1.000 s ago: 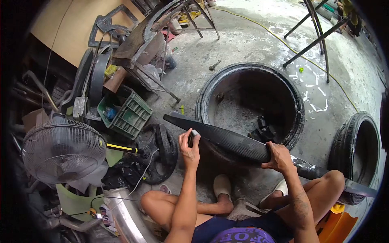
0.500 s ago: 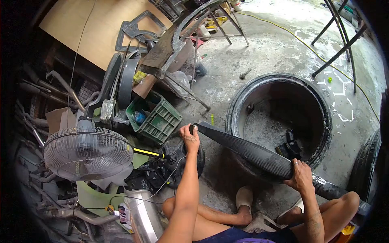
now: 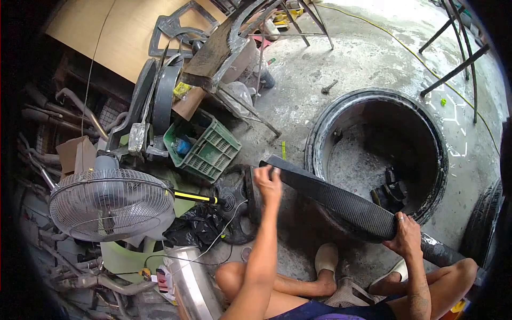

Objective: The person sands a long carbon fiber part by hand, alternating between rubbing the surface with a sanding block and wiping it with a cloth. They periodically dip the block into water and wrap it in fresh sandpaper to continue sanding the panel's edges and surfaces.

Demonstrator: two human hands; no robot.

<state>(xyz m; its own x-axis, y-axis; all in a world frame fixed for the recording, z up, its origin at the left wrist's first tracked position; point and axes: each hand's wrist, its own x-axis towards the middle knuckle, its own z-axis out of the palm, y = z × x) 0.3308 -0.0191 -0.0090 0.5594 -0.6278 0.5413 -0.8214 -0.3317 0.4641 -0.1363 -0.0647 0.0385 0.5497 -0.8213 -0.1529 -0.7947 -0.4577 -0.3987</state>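
A long, curved panel with a black carbon-fibre weave [image 3: 344,201] slants across the near rim of a large round tub [image 3: 438,141]. My right hand [image 3: 406,236] grips the panel's near right end, thumb below and fingers over the edge. At the far left end is my left hand [image 3: 268,182], its fingers curled together against the panel's tip. Whatever sits between those fingers is too blurred and covered to name. Inside the tub lies a dark, irregular object [image 3: 390,194].
A standing fan [image 3: 112,200] and a green plastic crate [image 3: 205,152] stand on the left. A shiny metal cylinder [image 3: 194,282] lies near my knee. Metal stand legs [image 3: 456,72] rise at the upper right, near a yellow cable [image 3: 392,37]. A tyre [image 3: 482,229] sits at far right.
The view has shifted slightly, so most things appear a little displaced. My left hand has slid a bit down and right along the panel's end. My right hand keeps its grip.
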